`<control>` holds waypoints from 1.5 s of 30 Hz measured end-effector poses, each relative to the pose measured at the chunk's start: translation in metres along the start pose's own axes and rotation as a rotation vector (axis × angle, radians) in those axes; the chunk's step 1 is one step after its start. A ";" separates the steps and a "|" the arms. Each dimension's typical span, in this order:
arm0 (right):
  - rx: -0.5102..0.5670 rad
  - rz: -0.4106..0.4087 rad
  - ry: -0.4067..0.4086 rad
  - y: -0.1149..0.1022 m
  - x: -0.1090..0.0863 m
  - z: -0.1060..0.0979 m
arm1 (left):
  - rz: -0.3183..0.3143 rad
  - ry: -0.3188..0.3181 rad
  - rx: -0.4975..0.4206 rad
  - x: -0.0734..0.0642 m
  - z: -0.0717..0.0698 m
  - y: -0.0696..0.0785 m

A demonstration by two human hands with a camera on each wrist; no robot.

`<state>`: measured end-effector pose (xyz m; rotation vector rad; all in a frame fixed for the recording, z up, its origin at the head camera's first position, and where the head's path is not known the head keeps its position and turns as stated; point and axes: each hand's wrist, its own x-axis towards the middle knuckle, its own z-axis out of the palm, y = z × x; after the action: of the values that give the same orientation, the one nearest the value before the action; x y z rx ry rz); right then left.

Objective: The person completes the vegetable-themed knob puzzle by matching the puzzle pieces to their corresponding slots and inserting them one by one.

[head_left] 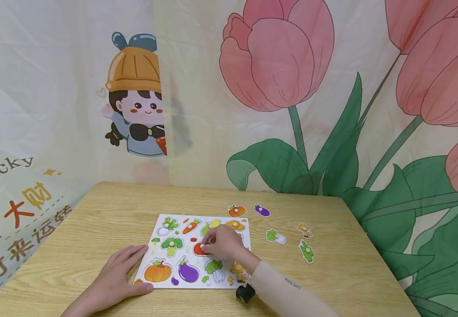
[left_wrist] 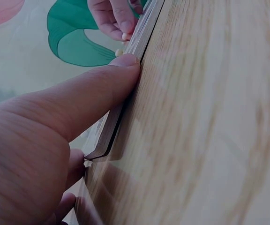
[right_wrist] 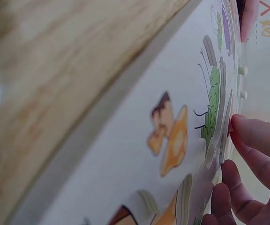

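Note:
A white vegetable puzzle board [head_left: 189,285] lies flat on the table. My right hand [head_left: 225,243] pinches the red tomato piece [head_left: 199,249] at the tomato picture in the board's middle; the fingers hide part of it. In the right wrist view, the right thumb and fingers [right_wrist: 254,164] are low against the board. My left hand [head_left: 112,275] rests at the board's left side, its fingers extended along the edge. The left thumb [left_wrist: 102,84] presses on the near-left corner. Carrot [head_left: 190,227] and broccoli [head_left: 171,245] pieces with knobs sit in the board.
Loose knobbed pieces lie right of and behind the board: pumpkin [head_left: 237,211], eggplant [head_left: 262,210], leafy cabbage [head_left: 275,237], mushroom [head_left: 304,230] and pea pod [head_left: 307,251]. A black device [head_left: 245,293] is at the right wrist. A printed curtain [head_left: 197,167] hangs behind the wooden table [head_left: 106,215].

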<state>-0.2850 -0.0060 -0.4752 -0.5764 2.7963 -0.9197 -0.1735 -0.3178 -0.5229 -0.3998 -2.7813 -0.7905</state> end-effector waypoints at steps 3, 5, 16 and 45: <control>0.001 -0.005 0.003 0.000 -0.001 0.000 | -0.004 -0.005 0.002 0.000 -0.001 0.001; 0.000 -0.006 0.005 0.000 -0.001 -0.001 | -0.008 -0.008 0.006 0.001 -0.001 0.001; 0.001 0.006 0.002 -0.001 0.000 -0.002 | -0.011 -0.007 0.010 0.001 -0.001 0.002; 0.081 -0.111 -0.015 0.027 -0.021 -0.053 | -0.010 -0.009 0.022 0.001 0.000 0.000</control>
<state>-0.2874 0.0513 -0.4489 -0.7300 2.7220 -1.0401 -0.1740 -0.3174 -0.5224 -0.3863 -2.7995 -0.7622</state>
